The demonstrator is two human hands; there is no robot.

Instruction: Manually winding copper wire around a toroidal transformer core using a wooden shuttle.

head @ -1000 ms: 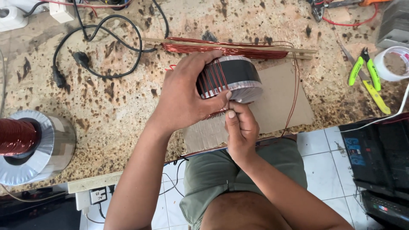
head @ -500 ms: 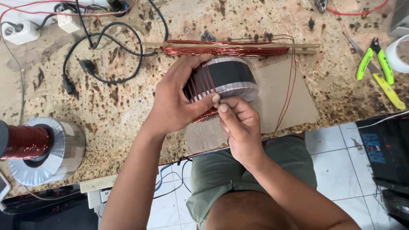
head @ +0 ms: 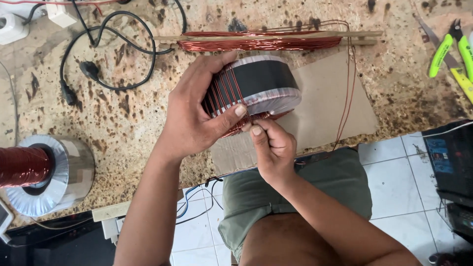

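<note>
**Camera's slid right, hands barely budged**

Compared with half a second back, the view has shifted: the toroid core (head: pixel 256 88) and both hands sit in about the same spot in the picture, but the spare core with its red spool (head: pixel 47 172) at the surface's near left edge now runs off the left side. The grip looks unchanged.

Left hand (head: pixel 197 118) wraps the core's left side, thumb pressed on the fresh turns. Right hand (head: pixel 271 148) pinches the copper wire (head: pixel 345 98) at the core's lower rim, near the front edge, over the cardboard sheet (head: pixel 325 108).

My take: keep that thumb pinning the last turn, pull snug, and lay each turn tight beside its neighbour.
</note>
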